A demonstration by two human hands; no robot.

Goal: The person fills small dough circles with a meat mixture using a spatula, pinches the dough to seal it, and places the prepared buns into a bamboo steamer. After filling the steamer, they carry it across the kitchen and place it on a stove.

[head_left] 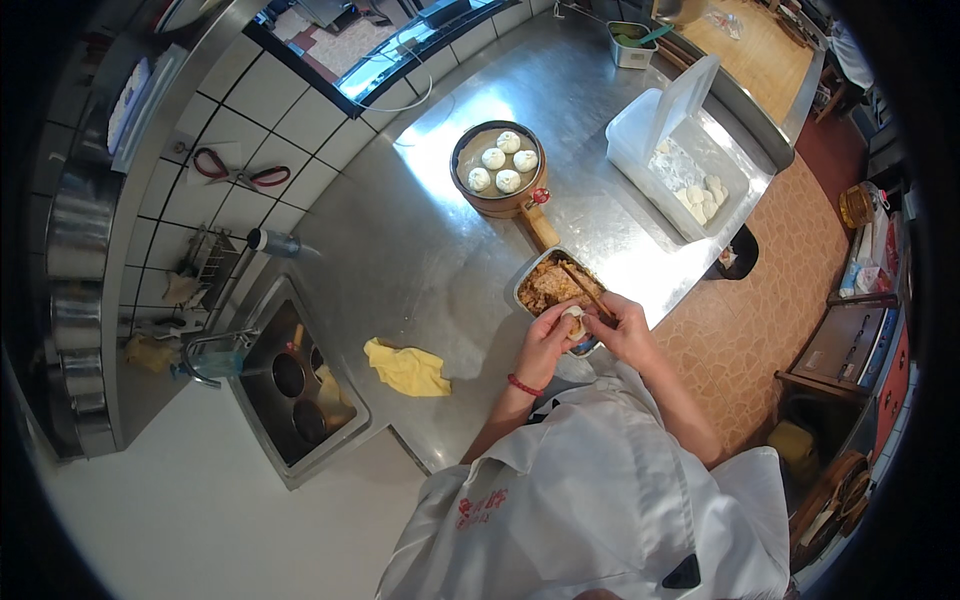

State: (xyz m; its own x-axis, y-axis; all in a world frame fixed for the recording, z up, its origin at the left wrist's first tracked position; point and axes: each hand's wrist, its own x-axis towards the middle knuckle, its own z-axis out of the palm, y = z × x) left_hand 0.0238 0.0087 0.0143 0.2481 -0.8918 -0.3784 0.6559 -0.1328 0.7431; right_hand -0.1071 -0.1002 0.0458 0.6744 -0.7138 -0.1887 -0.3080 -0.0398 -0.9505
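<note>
Pinching what looks like dough point(574, 316)

A small, pale, curled dough piece point(574, 313) is held above the metal tray's point(517, 289) five-o'clock end. Crumbly brown filling point(547, 285) lies heaped inside.

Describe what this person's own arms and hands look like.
The left hand and right hand wear no gloves. The forearms are bare, coming out of white sleeves. A red bracelet, seemingly beaded, circles the left wrist; nothing shows on the right one.
</note>
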